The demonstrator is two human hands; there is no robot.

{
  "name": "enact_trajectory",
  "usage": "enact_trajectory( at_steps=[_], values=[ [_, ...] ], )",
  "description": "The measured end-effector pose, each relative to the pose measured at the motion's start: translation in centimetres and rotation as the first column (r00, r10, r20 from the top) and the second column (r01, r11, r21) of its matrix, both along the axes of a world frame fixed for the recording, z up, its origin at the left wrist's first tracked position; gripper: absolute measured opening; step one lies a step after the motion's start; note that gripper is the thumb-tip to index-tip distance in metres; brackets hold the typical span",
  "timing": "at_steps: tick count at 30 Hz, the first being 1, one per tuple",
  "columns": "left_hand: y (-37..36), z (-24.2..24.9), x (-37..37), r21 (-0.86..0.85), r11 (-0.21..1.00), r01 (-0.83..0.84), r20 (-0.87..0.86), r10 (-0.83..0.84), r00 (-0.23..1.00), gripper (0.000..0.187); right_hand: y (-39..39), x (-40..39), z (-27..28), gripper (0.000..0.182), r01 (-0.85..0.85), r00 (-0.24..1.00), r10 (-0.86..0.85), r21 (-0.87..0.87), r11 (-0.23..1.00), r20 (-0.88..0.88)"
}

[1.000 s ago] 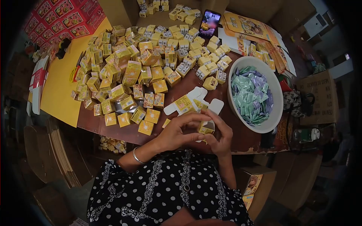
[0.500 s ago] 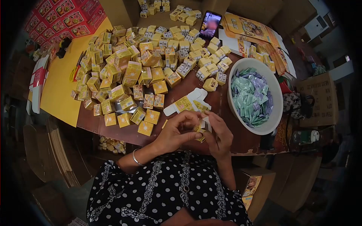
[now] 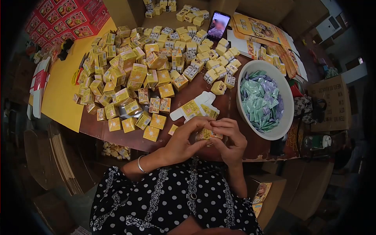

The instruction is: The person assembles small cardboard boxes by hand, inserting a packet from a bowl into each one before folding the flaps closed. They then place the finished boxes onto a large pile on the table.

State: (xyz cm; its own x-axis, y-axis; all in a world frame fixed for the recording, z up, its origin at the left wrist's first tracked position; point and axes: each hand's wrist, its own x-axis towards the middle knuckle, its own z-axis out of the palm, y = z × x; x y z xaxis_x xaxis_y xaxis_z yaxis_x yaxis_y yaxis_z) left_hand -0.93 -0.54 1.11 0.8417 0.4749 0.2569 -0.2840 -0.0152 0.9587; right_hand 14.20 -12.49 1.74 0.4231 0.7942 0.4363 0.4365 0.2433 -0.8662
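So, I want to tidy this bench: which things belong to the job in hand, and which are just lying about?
Probably the job's:
- small box in both hands
- unfolded cartons
- heap of yellow boxes
- yellow-and-white pieces
- bowl of sachets

Probably just lying about:
- phone
- white-lidded jar
- red printed carton

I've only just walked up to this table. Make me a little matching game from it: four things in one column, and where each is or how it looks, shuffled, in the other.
Things
1. small yellow box
2. phone
3. white tub
4. silver bracelet

Places and states
A. filled with green and purple packets
B. around the left wrist
C. held between the left hand and the right hand
D. its screen lit up

Right pairs
1-C
2-D
3-A
4-B
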Motion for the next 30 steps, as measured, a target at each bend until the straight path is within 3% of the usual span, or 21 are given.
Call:
enact_trajectory(
  at_steps=[12,15,17,20,21,23,30],
  values=[
    [-0.1,0.5,-0.1,-0.099,0.994,0.039,-0.098,-0.049,0.994,0.042,0.0,0.1,0.6,0.014,0.021,0.998,-0.021,-0.005,1.000,-0.067],
    [0.0,-0.1,0.1,-0.119,0.992,0.039,-0.084,-0.049,0.995,0.043,0.0,0.1,0.6,0.014,0.015,0.989,-0.013,0.013,1.000,-0.150],
    [0.2,0.1,0.0,-0.153,0.986,0.067,-0.112,-0.084,0.990,0.043,0.0,-0.2,0.8,0.010,0.042,0.942,-0.044,-0.013,0.999,-0.334],
    [-0.1,0.3,0.1,-0.154,0.986,0.059,-0.116,-0.077,0.990,0.044,-0.1,-0.5,0.3,0.008,0.068,0.899,-0.065,-0.009,0.998,-0.434],
    [-0.2,0.4,0.2,-0.119,0.993,0.025,-0.090,-0.036,0.995,0.045,0.0,-0.6,0.1,0.008,0.069,0.899,-0.065,-0.008,0.998,-0.434],
    [-0.2,0.5,0.2,-0.098,0.995,0.012,-0.089,-0.021,0.996,0.045,0.1,-0.8,0.0,0.010,0.120,0.956,-0.113,0.006,0.993,-0.272],
    [0.3,0.7,0.2,0.124,0.992,0.000,-0.060,0.008,0.998,0.040,-0.1,0.0,-0.7,0.011,0.046,0.992,-0.040,0.047,0.998,-0.120]
  ],
)
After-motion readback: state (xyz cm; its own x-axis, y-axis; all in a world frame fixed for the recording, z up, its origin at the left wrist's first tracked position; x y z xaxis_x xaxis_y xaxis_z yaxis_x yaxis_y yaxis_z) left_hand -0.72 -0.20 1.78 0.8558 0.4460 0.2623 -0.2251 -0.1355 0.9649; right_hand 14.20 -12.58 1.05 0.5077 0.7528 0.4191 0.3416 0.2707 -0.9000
